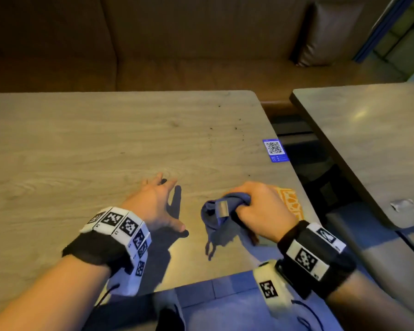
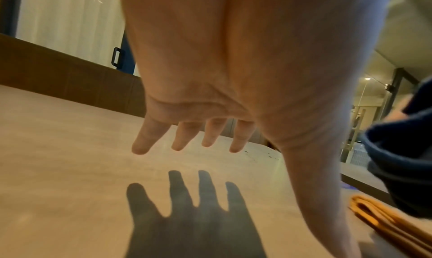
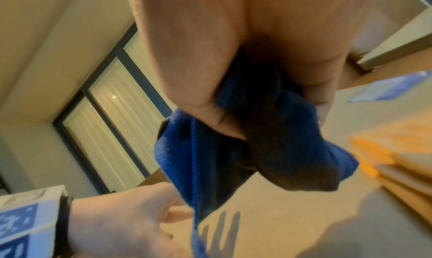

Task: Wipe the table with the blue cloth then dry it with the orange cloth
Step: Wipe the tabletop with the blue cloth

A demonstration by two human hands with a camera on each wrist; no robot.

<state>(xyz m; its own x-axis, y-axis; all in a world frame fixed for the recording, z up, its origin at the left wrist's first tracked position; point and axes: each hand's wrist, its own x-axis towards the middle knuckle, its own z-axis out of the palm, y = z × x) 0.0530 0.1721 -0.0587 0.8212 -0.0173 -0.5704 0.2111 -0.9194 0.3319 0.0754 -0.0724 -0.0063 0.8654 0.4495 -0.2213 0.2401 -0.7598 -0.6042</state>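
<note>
Head view puts the left hand at about 7 o'clock on the wooden bench, fingers spread and straight, holding nothing. The left wrist view shows those fingers hanging just above the bench surface, casting a clear shadow below them. At 5 o'clock the right hand is clenched round the blue cloth, which is bunched in the fist with its loose end hanging toward the bench; a grey tag shows on it. The right wrist view shows thumb and fingers curled over the blue folds. Partly hidden behind that hand, toward 4 o'clock by the bench's right edge, lies the folded orange cloth. Dark crumbs are scattered toward 1 o'clock, and a blue QR card lies flat at 3 o'clock on the edge.
</note>
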